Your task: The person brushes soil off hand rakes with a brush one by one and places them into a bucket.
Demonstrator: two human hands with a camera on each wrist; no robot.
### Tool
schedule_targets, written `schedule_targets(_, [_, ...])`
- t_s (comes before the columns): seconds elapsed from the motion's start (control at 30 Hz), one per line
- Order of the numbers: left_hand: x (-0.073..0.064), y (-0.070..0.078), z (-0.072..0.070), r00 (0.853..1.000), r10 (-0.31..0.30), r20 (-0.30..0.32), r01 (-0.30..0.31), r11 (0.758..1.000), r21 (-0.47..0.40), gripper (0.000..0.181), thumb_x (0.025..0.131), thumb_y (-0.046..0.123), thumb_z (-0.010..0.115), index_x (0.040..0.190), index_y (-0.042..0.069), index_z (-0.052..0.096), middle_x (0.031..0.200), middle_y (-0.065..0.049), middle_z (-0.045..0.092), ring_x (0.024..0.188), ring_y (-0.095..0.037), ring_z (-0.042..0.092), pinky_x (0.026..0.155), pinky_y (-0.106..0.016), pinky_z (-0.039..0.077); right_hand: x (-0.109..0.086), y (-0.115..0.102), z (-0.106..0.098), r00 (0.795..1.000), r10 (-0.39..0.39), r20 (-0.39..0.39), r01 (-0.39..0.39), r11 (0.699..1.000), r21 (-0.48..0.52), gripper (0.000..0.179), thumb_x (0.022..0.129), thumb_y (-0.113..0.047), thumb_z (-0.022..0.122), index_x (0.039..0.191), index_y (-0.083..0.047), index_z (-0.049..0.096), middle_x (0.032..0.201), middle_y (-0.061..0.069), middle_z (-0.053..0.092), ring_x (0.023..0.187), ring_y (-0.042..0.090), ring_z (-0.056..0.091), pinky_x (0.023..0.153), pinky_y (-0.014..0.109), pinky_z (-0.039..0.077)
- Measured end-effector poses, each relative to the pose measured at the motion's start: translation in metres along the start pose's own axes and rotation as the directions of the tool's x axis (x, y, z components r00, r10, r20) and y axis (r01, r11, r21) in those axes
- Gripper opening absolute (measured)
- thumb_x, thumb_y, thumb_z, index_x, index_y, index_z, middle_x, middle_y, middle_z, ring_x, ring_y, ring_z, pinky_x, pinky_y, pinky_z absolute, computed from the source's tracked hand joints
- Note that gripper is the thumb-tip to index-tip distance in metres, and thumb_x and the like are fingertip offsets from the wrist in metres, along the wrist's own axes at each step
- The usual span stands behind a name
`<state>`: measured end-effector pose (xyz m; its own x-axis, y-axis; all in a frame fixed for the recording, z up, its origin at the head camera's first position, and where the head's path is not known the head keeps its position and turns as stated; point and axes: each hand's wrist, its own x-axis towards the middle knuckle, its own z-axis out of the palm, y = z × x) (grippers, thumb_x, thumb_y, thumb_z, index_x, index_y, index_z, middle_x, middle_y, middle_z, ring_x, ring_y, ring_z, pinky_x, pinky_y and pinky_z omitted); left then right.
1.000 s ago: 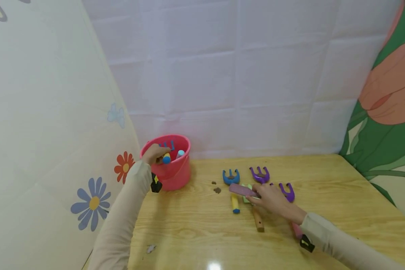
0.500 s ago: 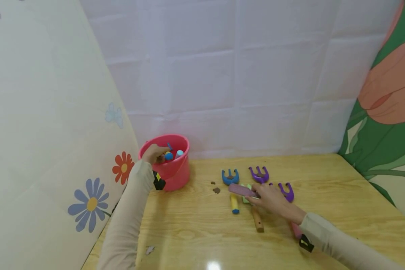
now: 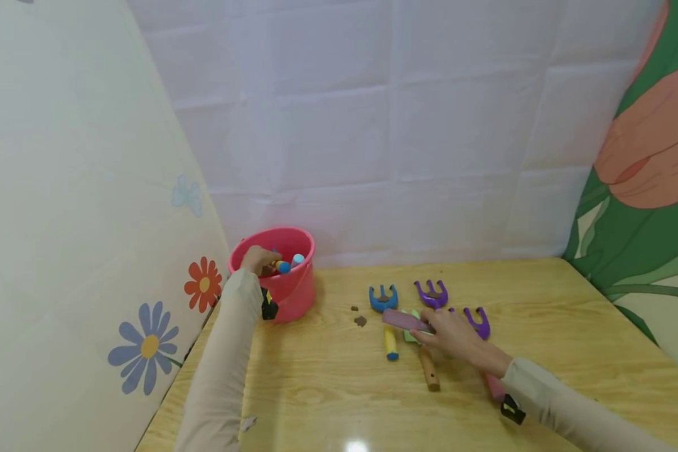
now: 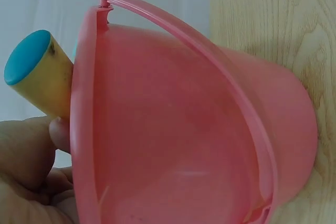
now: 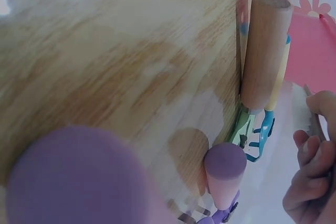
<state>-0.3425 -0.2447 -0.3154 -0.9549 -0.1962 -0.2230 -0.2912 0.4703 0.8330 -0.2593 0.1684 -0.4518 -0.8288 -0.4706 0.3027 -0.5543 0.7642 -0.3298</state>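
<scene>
My left hand [image 3: 256, 258] reaches over the rim of a pink bucket [image 3: 294, 296] and grips a yellow handle [image 4: 50, 80] with a blue end cap. Its far end is hidden inside the bucket. A handle with a pale blue end [image 3: 297, 259] also pokes up there. On the right, my right hand [image 3: 452, 333] pinches a flat, oblong mauve thing [image 3: 402, 319] with a pale edge in the wrist view. It hangs above a small green-headed tool with a wooden handle [image 3: 429, 371]. Near it lies a blue toy rake [image 3: 383, 304] with a yellow handle.
Two purple toy rakes [image 3: 434, 300] lie at the right, one partly behind the right hand. A pink handle [image 3: 494, 387] shows under that wrist. Brown crumbs [image 3: 360, 321] dot the wooden table [image 3: 316, 402]. A flowered panel [image 3: 147, 251] stands close at the left.
My left hand has tipped and lowered the yellow-handled toy rake, so its blue tines have sunk almost out of sight in the bucket. The right hand has stayed in place.
</scene>
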Motion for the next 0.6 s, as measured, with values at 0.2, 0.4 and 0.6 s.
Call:
schedule_targets(0.2, [-0.001, 0.001, -0.002, 1.0, -0.019, -0.002, 0.019, 1.0, 0.01, 0.018, 0.091, 0.015, 0.067, 0.096, -0.002, 0.063, 0.063, -0.002, 0.057, 0.054, -0.012, 0.057, 0.065, -0.026, 0.053, -0.001, 0.001, 0.001, 1.0, 0.016, -0.01, -0.016, 1.0, -0.011, 0.029, 0.09, -0.033, 0.072, 0.077, -0.017, 0.052, 0.059, -0.01, 0.04, 0.047, 0.003, 0.035, 0.043, 0.022, 0.029])
schedule_targets(0.4, [0.004, 0.0, -0.001, 1.0, 0.024, -0.02, -0.023, 0.996, 0.086, 0.017, 0.086, 0.009, 0.073, 0.073, 0.002, 0.064, 0.063, -0.006, 0.062, 0.061, -0.02, 0.062, 0.063, -0.029, 0.051, -0.001, 0.004, 0.003, 1.0, 0.023, -0.011, -0.023, 1.0, -0.017, 0.028, 0.089, -0.034, 0.072, 0.077, -0.017, 0.053, 0.06, -0.01, 0.04, 0.048, 0.003, 0.035, 0.044, 0.022, 0.03])
schedule_targets(0.6, [0.054, -0.026, 0.001, 0.996, 0.072, -0.061, -0.062, 0.986, 0.158, 0.025, 0.074, 0.019, 0.083, 0.07, -0.001, 0.068, 0.072, -0.015, 0.068, 0.071, -0.029, 0.068, 0.067, -0.036, 0.054, -0.001, 0.005, 0.004, 1.0, 0.02, -0.015, -0.02, 1.0, -0.006, 0.028, 0.089, -0.033, 0.073, 0.078, -0.017, 0.053, 0.059, -0.01, 0.039, 0.048, 0.003, 0.034, 0.044, 0.021, 0.029])
